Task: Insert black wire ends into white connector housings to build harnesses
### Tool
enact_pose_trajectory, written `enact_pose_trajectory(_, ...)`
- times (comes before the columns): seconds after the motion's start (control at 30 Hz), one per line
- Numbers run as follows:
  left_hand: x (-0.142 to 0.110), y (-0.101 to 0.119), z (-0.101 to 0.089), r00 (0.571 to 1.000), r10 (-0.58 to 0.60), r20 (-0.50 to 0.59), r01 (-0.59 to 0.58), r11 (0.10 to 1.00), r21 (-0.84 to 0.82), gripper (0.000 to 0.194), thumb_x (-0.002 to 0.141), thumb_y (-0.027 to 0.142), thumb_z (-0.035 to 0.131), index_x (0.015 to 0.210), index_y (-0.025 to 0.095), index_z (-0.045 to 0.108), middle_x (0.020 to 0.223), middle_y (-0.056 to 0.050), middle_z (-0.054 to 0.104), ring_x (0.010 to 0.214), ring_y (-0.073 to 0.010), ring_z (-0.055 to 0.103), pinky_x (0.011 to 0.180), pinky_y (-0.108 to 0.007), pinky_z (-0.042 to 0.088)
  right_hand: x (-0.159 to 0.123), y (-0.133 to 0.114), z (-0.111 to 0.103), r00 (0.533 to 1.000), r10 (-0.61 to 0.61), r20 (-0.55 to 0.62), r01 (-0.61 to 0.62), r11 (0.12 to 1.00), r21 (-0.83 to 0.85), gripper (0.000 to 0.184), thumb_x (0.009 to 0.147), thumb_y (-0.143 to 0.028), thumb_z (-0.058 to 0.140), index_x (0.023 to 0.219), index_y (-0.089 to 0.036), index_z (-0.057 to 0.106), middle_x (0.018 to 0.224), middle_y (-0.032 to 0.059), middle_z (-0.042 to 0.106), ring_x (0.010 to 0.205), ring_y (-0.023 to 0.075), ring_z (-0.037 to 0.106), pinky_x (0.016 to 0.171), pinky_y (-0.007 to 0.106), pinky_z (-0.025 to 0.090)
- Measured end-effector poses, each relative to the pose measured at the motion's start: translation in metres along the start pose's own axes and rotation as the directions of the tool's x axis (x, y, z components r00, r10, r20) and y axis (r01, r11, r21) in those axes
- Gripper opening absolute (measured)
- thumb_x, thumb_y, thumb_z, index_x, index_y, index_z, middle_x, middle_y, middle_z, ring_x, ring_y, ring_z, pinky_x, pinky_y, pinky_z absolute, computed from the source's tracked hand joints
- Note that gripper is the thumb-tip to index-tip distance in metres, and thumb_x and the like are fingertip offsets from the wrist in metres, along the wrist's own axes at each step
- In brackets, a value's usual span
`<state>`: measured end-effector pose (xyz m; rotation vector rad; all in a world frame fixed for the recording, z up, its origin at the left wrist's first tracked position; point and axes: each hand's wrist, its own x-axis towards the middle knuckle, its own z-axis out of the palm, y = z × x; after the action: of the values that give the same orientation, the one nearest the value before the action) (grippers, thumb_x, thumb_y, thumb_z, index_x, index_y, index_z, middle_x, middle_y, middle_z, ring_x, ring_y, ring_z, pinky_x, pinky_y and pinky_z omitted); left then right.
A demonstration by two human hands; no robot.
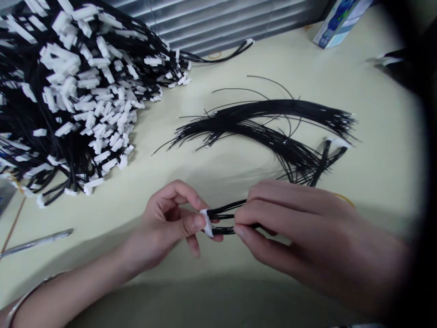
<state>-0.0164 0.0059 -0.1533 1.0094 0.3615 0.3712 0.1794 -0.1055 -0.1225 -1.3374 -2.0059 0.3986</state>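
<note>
My left hand (170,218) pinches a small white plastic connector (206,222) between thumb and forefinger, low in the middle of the view. Thin black wires (225,210) run out of its right side. My right hand (290,228) is closed on those wires just right of the connector, fingertips almost touching it. Both hands hover just above the pale table (239,164). Behind them lies a loose bundle of black wires (266,123) with bare metal ends. Another wired white connector (336,143) lies at the bundle's right end.
A big heap of black wires with white connectors (68,91) fills the left and far left. A silver pen-like tool (37,241) lies at the near left. A blue and white box (337,20) stands far right. A corrugated metal wall (221,18) backs the table.
</note>
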Motion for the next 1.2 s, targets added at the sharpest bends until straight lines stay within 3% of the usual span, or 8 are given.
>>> enact_pose_trajectory(0.13, -0.001, 0.000, 0.001, 1.000, 0.003, -0.025, -0.002, 1.000, 0.019, 0.018, 0.087, 0.003, 0.057, 0.092, 0.020, 0.059, 0.085, 0.003, 0.070, 0.076, -0.0144, 0.073, 0.047, -0.010, 0.057, -0.001, 0.000, 0.001, 0.997, -0.078, -0.012, 0.076, 0.990, -0.121, 0.018, 0.095, -0.014, 0.050, 0.080, -0.012, 0.061, 0.072, -0.0021, 0.046, 0.068, 0.0094, 0.037, 0.068, 0.026, 0.032)
enact_pose_trajectory(0.3, 0.000, -0.003, 0.000, 1.000, 0.006, -0.009, -0.006, 1.000, 0.019, 0.018, 0.087, 0.001, 0.057, 0.094, 0.018, 0.060, 0.087, 0.002, 0.069, 0.077, -0.0139, 0.073, 0.050, -0.013, 0.059, -0.004, 0.005, 0.001, 0.969, -0.218, 0.118, 0.241, 0.940, -0.243, 0.012, 0.088, -0.007, 0.054, 0.089, -0.011, 0.065, 0.083, 0.0006, 0.052, 0.077, 0.0141, 0.041, 0.070, 0.032, 0.031)
enact_pose_trajectory(0.47, -0.001, -0.003, -0.001, 1.000, 0.018, -0.009, -0.017, 0.999, 0.035, 0.020, 0.087, 0.001, 0.055, 0.094, 0.018, 0.061, 0.088, 0.002, 0.067, 0.079, -0.0142, 0.073, 0.050, -0.013, 0.059, -0.003, 0.006, 0.005, 0.975, -0.194, 0.106, 0.210, 0.964, -0.165, 0.019, 0.090, -0.006, 0.049, 0.091, -0.009, 0.067, 0.082, 0.0028, 0.055, 0.075, 0.0149, 0.041, 0.068, 0.031, 0.035)
enact_pose_trajectory(0.6, -0.003, -0.003, 0.000, 1.000, 0.016, -0.022, -0.014, 0.996, 0.087, 0.022, 0.087, 0.000, 0.055, 0.094, 0.020, 0.061, 0.089, 0.002, 0.067, 0.080, -0.0137, 0.072, 0.049, -0.012, 0.059, -0.003, 0.005, 0.010, 0.984, -0.159, 0.080, 0.171, 0.969, -0.176, 0.021, 0.083, -0.001, 0.049, 0.088, -0.009, 0.067, 0.080, 0.0030, 0.055, 0.072, 0.0152, 0.041, 0.064, 0.031, 0.035)
enact_pose_trajectory(0.8, -0.006, -0.004, 0.002, 0.993, 0.048, -0.107, -0.029, 0.984, 0.177, 0.023, 0.086, 0.000, 0.057, 0.095, 0.022, 0.060, 0.089, 0.003, 0.067, 0.076, -0.0120, 0.071, 0.047, -0.012, 0.059, -0.003, 0.004, 0.012, 0.989, -0.118, 0.088, 0.130, 0.980, -0.148, 0.019, 0.087, -0.002, 0.049, 0.089, -0.009, 0.066, 0.080, 0.0029, 0.054, 0.071, 0.0147, 0.041, 0.064, 0.031, 0.035)
enact_pose_trajectory(1.2, -0.007, -0.004, 0.002, 0.991, 0.059, -0.118, -0.037, 0.983, 0.178, 0.022, 0.086, 0.001, 0.058, 0.092, 0.022, 0.060, 0.089, 0.003, 0.067, 0.076, -0.0114, 0.071, 0.046, -0.012, 0.059, 0.002, 0.004, 0.019, 0.997, -0.061, 0.051, 0.064, 0.997, -0.050, 0.018, 0.091, -0.004, 0.047, 0.089, -0.007, 0.064, 0.078, 0.0038, 0.053, 0.070, 0.0139, 0.041, 0.065, 0.029, 0.035)
